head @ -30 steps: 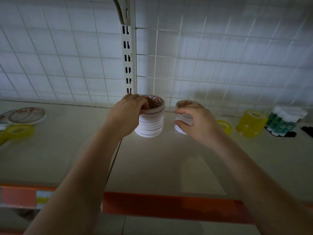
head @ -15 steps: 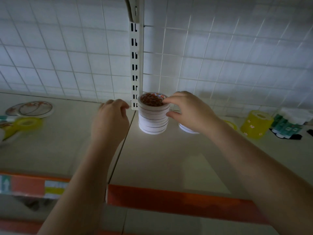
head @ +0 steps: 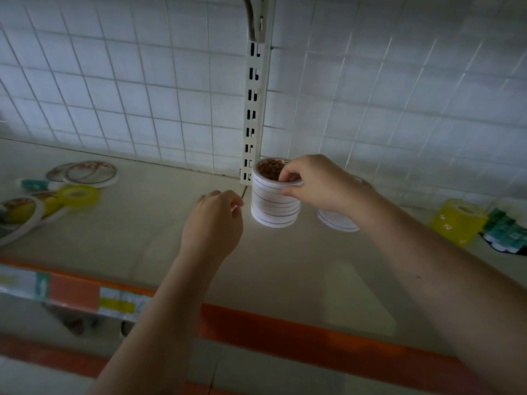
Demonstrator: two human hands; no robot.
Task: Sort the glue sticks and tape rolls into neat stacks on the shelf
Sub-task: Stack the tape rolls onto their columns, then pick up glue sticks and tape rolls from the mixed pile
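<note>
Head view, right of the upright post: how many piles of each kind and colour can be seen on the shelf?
White tape stacks: 2, the tall white tape stack and the short white tape stack
Yellow tape stack: 1
Glue stick bundle: 1
Total: 4

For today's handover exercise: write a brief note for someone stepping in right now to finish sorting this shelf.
Right hand: its grip pinches the top roll of the tall white tape stack by the upright.
Left hand: loosely curled beside the stack, holding nothing.
Done: the tall stack; a short white stack sits to its right, partly hidden; a yellow roll stack and glue sticks lie far right.
Left: loose tape rolls, a yellow roll and a glue stick scattered at far left still need stacking.
</note>
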